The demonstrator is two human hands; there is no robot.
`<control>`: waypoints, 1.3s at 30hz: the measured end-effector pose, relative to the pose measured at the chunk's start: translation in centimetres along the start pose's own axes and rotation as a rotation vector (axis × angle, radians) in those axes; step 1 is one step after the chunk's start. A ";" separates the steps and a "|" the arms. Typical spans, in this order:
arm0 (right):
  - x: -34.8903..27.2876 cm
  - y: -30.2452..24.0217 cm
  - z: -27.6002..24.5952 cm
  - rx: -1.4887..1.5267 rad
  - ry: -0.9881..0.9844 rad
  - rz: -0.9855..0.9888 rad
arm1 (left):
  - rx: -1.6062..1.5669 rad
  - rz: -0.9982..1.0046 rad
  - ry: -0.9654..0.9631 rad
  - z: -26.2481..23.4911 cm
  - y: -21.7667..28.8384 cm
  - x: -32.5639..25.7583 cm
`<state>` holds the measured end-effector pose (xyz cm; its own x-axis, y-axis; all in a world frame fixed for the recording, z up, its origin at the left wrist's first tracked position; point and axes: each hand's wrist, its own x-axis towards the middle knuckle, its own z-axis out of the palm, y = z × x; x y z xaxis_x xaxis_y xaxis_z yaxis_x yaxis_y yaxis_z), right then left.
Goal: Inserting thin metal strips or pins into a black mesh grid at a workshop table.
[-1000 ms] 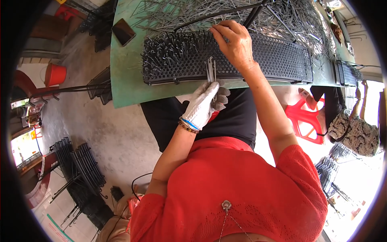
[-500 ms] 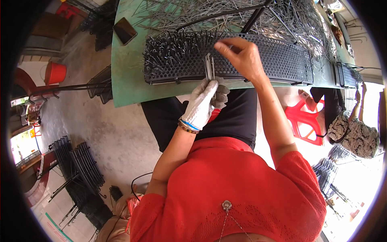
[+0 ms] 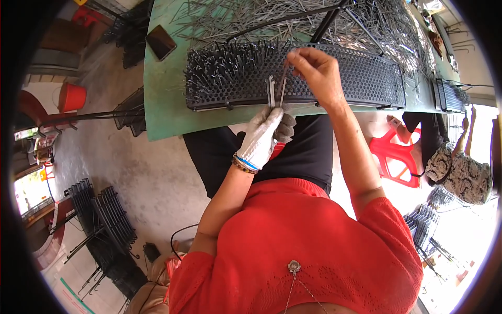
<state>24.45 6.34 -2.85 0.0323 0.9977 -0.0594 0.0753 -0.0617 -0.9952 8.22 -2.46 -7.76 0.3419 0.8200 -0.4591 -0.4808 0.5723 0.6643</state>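
Note:
My left hand, in a white work glove, grips a small bundle of thin metal pins that stick up from its fist. Just above it my bare right hand pinches one pin by its top end, beside the bundle. Both hands hover at the near edge of a long black perforated tray lying on a green table. The tray's left part is filled with upright pins; its right part shows bare holes.
A loose heap of metal pins covers the table behind the tray, crossed by black rods. A dark phone lies at the table's left. A red stool, stacked black wire racks and another person are nearby.
My right hand has drawn back from the tray's far side toward the gloved left hand and now pinches a pin beside the bundle. The left hand has stayed put.

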 end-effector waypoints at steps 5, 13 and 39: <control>2.5 0.1 0.7 -0.111 0.184 -0.401 | -0.031 -0.048 0.063 0.2 -0.3 0.2; 3.9 1.2 2.2 -0.337 0.289 -0.642 | -0.103 -0.037 -0.016 0.5 0.5 -0.1; 3.8 2.2 1.5 -0.875 0.174 -0.964 | -0.064 -0.054 -0.011 -0.1 0.4 0.2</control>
<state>23.27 10.02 -5.40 -0.2748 0.6382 0.7191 0.7552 0.6062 -0.2494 8.03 -2.07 -7.68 0.3772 0.7880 -0.4866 -0.5120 0.6153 0.5994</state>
